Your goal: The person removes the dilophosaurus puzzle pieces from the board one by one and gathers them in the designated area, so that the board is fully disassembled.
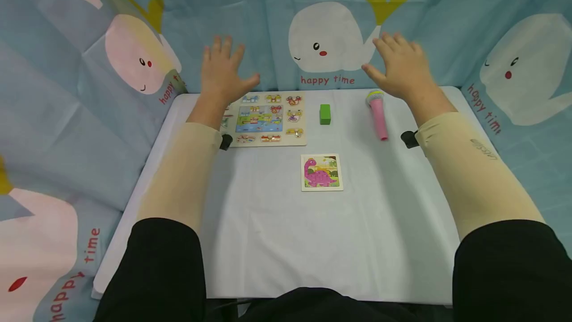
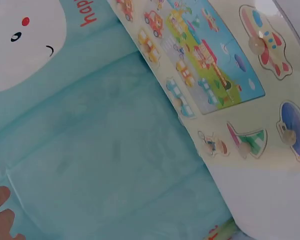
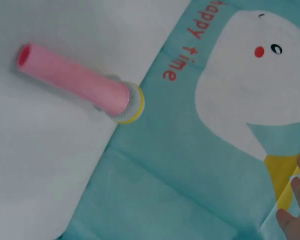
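Left hand [image 1: 223,71] first: it's held up against a light-blue cloth backdrop [image 1: 263,24] printed with pale whales, fingers spread wide, and nothing is held in its grip. Same deal with the right hand [image 1: 402,66]: fingers fanned, thumb stuck out sideways, grip spread wide and nothing held. Nearest the left one, a pale rectangular wooden puzzle board [image 1: 257,136] with colourful knobbed pieces is laid at the far left of the white surface [image 1: 321,237], partly covered by the forearm in the head view. Near the right one, a pink toy microphone [image 1: 378,117] is laid with its grey-and-yellow head at the far edge. Between those two, a green rectangular block [image 1: 325,114] is placed. Closer to the person, a small square pale-framed dinosaur puzzle [image 1: 321,173] is set.
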`<state>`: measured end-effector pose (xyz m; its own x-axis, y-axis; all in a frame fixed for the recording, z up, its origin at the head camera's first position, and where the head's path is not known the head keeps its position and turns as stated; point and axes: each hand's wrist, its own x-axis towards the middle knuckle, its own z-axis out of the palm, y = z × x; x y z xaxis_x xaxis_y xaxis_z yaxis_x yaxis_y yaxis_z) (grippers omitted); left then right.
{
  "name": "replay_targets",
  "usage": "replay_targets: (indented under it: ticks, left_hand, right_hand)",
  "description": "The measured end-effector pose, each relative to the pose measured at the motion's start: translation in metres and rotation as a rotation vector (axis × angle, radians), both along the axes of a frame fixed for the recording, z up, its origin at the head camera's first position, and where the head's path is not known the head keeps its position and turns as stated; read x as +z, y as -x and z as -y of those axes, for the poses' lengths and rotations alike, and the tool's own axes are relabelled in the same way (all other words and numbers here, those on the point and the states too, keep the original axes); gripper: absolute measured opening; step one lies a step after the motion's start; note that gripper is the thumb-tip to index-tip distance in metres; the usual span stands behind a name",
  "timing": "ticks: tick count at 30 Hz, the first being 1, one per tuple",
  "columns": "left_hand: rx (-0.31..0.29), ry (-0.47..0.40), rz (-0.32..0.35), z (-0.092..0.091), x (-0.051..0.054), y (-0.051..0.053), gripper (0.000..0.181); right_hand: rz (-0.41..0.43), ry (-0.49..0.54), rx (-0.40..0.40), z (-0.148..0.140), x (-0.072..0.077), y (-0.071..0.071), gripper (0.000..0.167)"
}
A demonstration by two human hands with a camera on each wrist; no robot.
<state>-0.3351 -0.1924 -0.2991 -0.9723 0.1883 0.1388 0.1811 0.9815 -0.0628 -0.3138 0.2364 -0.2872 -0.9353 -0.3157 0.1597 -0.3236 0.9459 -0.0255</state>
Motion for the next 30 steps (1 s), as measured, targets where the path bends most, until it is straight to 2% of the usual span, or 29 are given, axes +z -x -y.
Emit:
replay_targets:
  ticks: [5, 12, 17, 21, 30]
  left_hand:
    - [-0.046, -0.023, -0.049, -0.005, -0.007, -0.014, 0.088]
    - [-0.119, -0.119, -0.172, -0.007, -0.012, -0.035, 0.083]
    - [-0.175, -0.169, -0.246, -0.009, -0.015, -0.049, 0.081]
    - [-0.229, -0.232, -0.308, -0.010, -0.018, -0.061, 0.080]
    - [-0.350, -0.326, -0.394, -0.018, -0.026, -0.085, 0.076]
  right_hand:
    - [-0.067, 0.071, 0.047, 0.000, -0.014, -0.011, 0.074]
    - [-0.087, 0.196, 0.089, -0.002, -0.028, -0.023, 0.069]
    - [-0.089, 0.283, 0.120, -0.001, -0.033, -0.034, 0.066]
    - [-0.108, 0.301, 0.159, 0.004, -0.035, -0.042, 0.064]
    - [-0.120, 0.347, 0.229, 0.014, -0.037, -0.063, 0.064]
